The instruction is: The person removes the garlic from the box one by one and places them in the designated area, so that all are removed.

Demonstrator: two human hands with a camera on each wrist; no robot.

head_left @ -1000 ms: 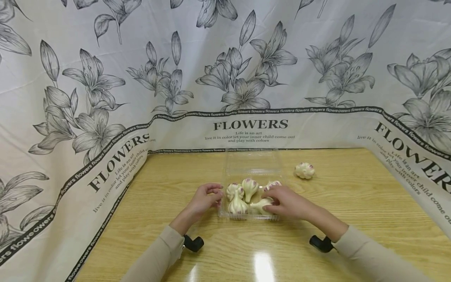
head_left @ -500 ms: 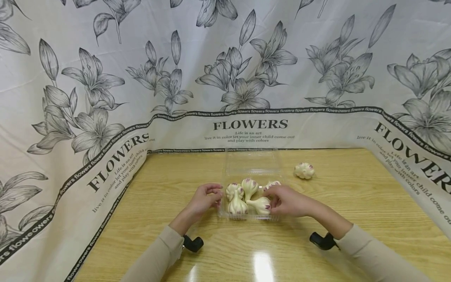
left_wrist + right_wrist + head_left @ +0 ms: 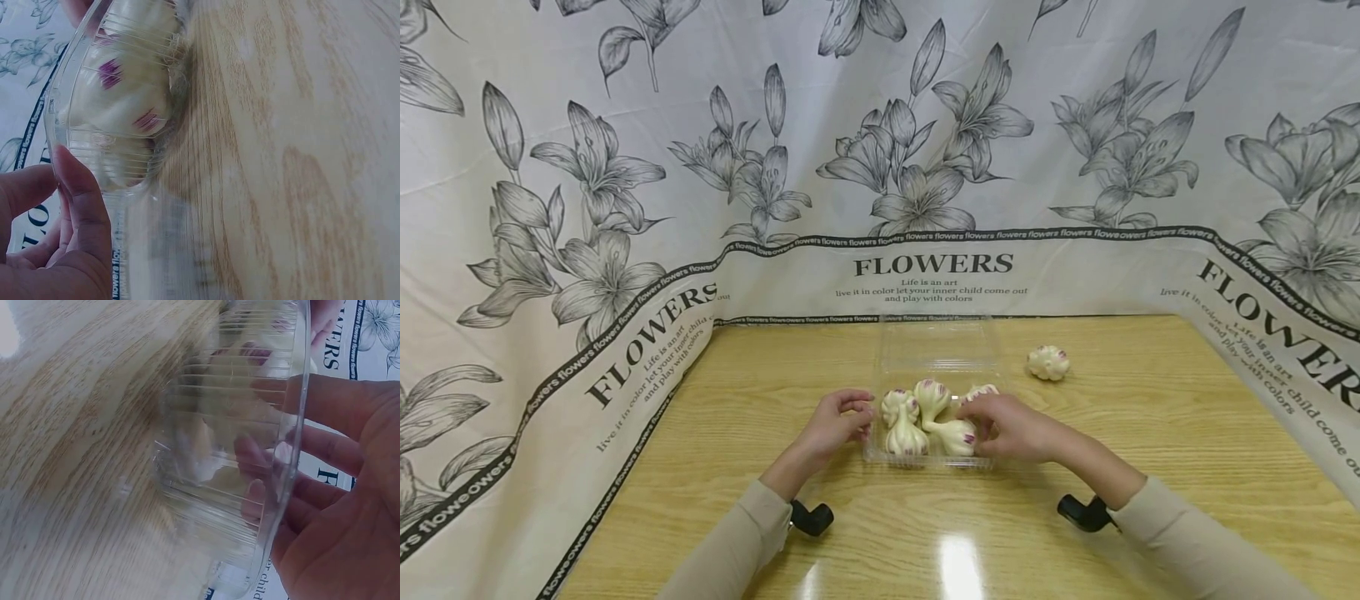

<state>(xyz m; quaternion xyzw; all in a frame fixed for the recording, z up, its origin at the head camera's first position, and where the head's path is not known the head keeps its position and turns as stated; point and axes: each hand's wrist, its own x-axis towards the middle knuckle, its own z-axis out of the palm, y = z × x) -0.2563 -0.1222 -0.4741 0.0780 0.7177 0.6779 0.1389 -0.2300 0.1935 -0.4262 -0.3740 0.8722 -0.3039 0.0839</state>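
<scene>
One garlic shows more, maybe placed.
Right hand, fingers apart, slid toward the box's three o'clock; left hand pinches its rim.

Even, fairly bright light fills the head view, where a white glare streak burns out the near edge of the surface and soft shading marks the folds of the stretched-looking cloth at the sides. Both wrist views are dimmer, bluish and soft, the clear container partly smeared.
</scene>
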